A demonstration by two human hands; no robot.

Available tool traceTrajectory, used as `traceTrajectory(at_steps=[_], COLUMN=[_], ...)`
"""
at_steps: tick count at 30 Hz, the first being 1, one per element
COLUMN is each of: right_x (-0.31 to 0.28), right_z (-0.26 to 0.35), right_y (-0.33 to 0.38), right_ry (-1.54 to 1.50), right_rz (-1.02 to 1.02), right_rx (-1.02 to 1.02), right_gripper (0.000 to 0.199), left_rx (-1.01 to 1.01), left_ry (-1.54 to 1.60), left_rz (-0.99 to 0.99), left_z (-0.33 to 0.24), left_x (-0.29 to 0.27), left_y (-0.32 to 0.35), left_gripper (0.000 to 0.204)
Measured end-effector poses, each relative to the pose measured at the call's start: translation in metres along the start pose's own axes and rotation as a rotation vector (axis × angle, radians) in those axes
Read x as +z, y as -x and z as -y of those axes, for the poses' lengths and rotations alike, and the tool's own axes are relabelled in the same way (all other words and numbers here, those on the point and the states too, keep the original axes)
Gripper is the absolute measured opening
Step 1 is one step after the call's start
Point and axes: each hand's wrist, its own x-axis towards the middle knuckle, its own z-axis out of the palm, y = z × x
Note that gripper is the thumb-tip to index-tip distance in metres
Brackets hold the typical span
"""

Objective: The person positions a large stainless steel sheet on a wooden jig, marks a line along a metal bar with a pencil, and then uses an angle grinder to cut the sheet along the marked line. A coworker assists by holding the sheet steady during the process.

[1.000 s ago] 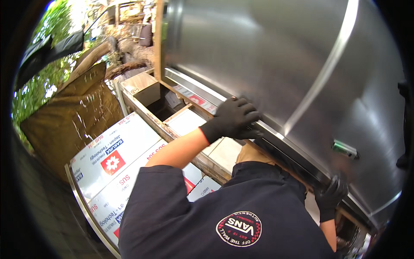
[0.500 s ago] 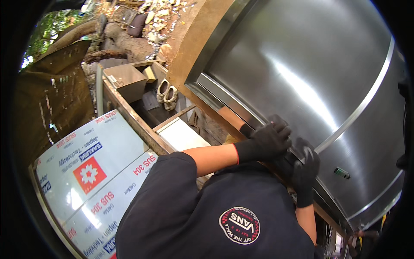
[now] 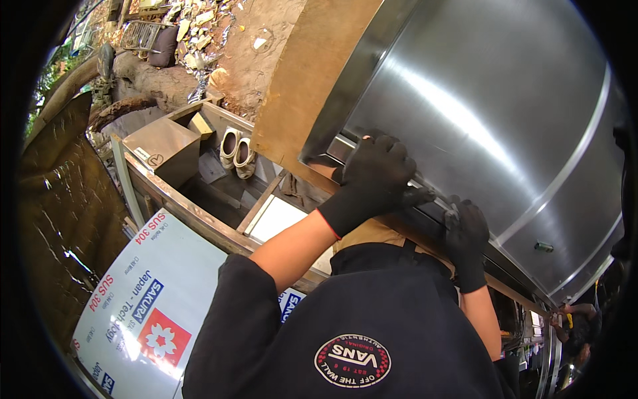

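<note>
A large brushed stainless steel panel [image 3: 505,86] with a raised rim lies on a brown board. My left hand [image 3: 382,169], in a black glove, bends its fingers over the rim near the panel's left corner, thumb stretched along the edge. A narrow metal strip [image 3: 340,147] shows just beyond it. Farther right along that rim is my right hand [image 3: 468,229], also gloved, its fingers bent together at the edge. Something greyish shows at its fingertips, too indistinct to name. A small green cylinder [image 3: 543,247] rests on the steel to its right.
The brown board [image 3: 286,100] juts past the panel's left side. At left, a wooden frame holds a cardboard box [image 3: 163,143] and a pair of shoes [image 3: 237,153]. A film-covered sheet [image 3: 126,292] lies nearer. Another person [image 3: 579,329] is at the far right.
My left hand has slid left along the rim toward the panel's corner, away from my right hand. The right hand stays near the same stretch of edge. The view has shifted.
</note>
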Motion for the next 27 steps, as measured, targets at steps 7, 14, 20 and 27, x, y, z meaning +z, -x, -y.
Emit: traceTrajectory(at_steps=[7,14,20,27], right_x=[0.008,0.002,-0.012,-0.014], right_z=[-0.013,-0.005,-0.013,-0.031], right_y=[0.013,0.006,0.020,0.046], right_ry=[0.082,0.086,0.080,0.123], right_rz=[0.033,0.162,0.397,0.442], right_rx=[-0.036,0.065,0.132,0.105], right_gripper=[0.029,0.038,0.042,0.044], left_rx=[-0.181,-0.271,-0.316,-0.364], left_ry=[0.010,-0.011,-0.020,-0.005], left_rz=[0.105,0.098,0.209,0.299], left_z=[-0.006,-0.011,-0.014,-0.018], left_x=[0.001,0.000,-0.002,-0.005], left_y=[-0.010,-0.023,-0.026,-0.030], left_gripper=[0.050,0.035,0.035,0.031])
